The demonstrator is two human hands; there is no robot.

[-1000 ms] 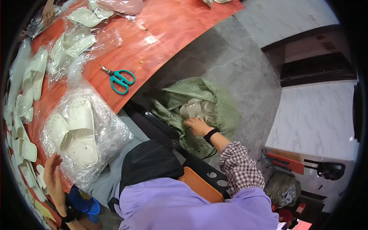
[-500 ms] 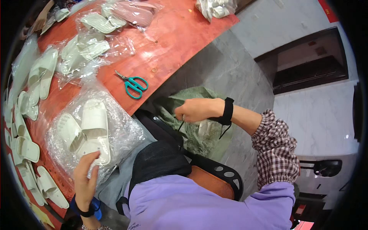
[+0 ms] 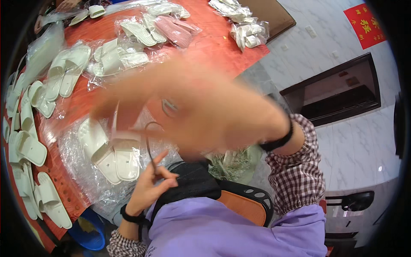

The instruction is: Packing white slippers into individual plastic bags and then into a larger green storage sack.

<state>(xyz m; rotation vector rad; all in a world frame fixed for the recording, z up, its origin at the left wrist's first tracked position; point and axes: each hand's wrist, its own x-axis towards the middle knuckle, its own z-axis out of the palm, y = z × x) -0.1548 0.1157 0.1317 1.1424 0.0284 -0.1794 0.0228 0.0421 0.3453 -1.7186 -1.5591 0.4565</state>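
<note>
farthest left of the near slippers, a row of white slippers (image 3: 32, 147) runs along the rim of the red desk (image 3: 205, 47). the near slippers (image 3: 110, 168), a pale pair side by side, lie on or in crinkled clear plastic (image 3: 102, 195) at the close edge of the desk. just right of the near slippers, a thin dark cord (image 3: 148, 141) hangs in a curve down to the left hand (image 3: 150, 186). that hand has its fingers loosely bent and partly spread; whether any of them pinch the cord i cannot tell. beyond and right of the near slippers lie pink slippers (image 3: 174, 32) in clear wrap. the right hand (image 3: 214, 111) is a large blur, reaching from the right across the far side of the near slippers; i cannot tell whether its fingertips are pressed together or what they hold. right of the near slippers, below the desk, a frayed green sack (image 3: 233, 165) shows under the right hand.

the step in hand looks like handling the cord between both hands; the next move seems to call for a sure hold on it, without dragging the plastic.
</note>
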